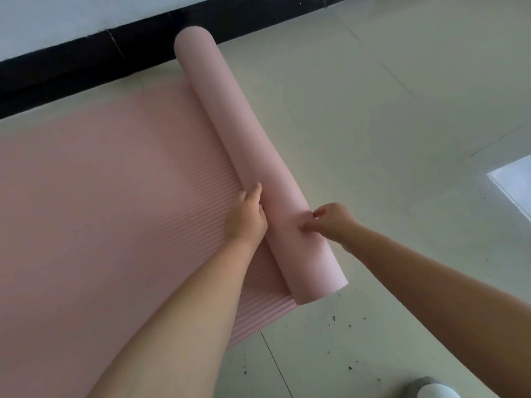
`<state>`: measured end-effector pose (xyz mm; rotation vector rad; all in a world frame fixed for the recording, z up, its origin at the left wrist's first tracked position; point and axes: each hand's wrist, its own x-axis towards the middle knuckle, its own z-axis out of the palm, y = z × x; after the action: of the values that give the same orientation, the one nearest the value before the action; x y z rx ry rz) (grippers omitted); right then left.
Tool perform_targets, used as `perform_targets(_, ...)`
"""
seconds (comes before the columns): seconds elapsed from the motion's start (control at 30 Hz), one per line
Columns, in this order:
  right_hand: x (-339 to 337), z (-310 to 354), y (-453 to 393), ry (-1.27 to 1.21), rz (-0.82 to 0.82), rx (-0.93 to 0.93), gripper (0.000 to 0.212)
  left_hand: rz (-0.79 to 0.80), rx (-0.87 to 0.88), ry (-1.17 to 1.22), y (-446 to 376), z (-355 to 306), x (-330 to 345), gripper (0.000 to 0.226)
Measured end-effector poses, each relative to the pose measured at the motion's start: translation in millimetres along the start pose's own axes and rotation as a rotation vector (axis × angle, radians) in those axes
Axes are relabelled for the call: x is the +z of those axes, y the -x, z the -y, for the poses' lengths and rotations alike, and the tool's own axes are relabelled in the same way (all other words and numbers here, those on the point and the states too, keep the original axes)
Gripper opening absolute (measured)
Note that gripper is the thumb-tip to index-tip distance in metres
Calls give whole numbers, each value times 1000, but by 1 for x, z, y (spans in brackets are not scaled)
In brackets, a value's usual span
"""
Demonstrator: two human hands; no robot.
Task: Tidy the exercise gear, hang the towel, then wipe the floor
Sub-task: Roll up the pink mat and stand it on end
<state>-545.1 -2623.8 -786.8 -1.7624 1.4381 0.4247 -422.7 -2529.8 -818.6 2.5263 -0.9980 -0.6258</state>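
The mat roll (253, 156) is lying lengthwise away towards the floor's (373, 110) wall edge, the left hand (247, 216) pressing its unrolled side, seemingly straight-fingered, the right hand (330, 222) pinching its top.

From my remote feed, soft, even daylight fills the view; a bright window reflection glares on the floor (402, 124) at the right edge, near a pale patch (514, 182). Shadows are faint, darkest under the rolled mat (238, 133) and beneath both forearms. Wide-angle bending curves the black baseboard (71, 61). Detail is slightly soft and smeared throughout
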Motion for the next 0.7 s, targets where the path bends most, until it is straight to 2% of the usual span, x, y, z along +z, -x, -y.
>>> perform_targets(0.1, 6, 5, 8, 101, -55, -46, 45, 53, -54, 98, 4, 6, -9, 53)
perform_targets(0.2, 12, 10, 17, 92, -63, -75, 46, 102, -80, 249, 11, 14, -18, 37)
perform_targets(0.33, 19, 9, 28, -102, -12, -60, 39, 245, -86, 378, 20, 30, -14, 68)
perform_targets(0.47, 16, 11, 31, -281, 28, -37, 27, 299, -176, 528, 23, 40, -6, 74)
perform_targets(0.6, 16, 18, 34, -247, 37, -95, 23, 213, -211, 376, 19, 49, -6, 83)
perform_targets(0.7, 17, 26, 41, -183, 46, -177, 20, 79, -83, 195, 29, 50, -16, 76)
